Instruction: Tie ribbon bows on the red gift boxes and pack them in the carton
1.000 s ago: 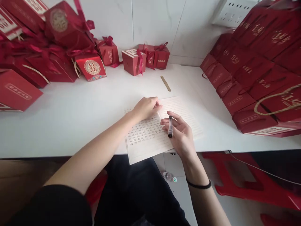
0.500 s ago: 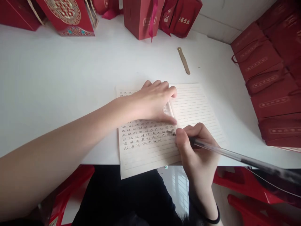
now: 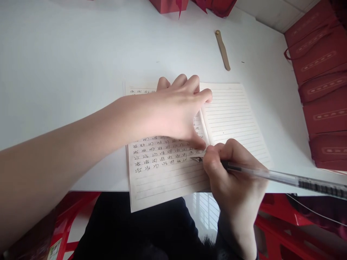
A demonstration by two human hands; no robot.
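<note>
An open lined notebook (image 3: 233, 115) lies on the white table (image 3: 67, 72), its near edge hanging over the table's front. The left page carries rows of handwritten numbers; the right page is blank. My left hand (image 3: 173, 110) lies flat on the left page near the spine, fingers stretched out. My right hand (image 3: 233, 177) is closed round a clear pen (image 3: 282, 177), whose tip touches the left page at the end of a written row, just below my left thumb.
A slim brass-coloured strip (image 3: 222, 50) lies on the table beyond the notebook. Red gift bags (image 3: 322, 72) are stacked along the right side, and red boxes (image 3: 189, 4) stand at the far edge. Red plastic stools (image 3: 284, 231) sit below the table.
The view has dropped closer to the page. My right hand turned the pen from a loose hold into a writing grip and set its tip on the left page. My left hand stays pressed down.
</note>
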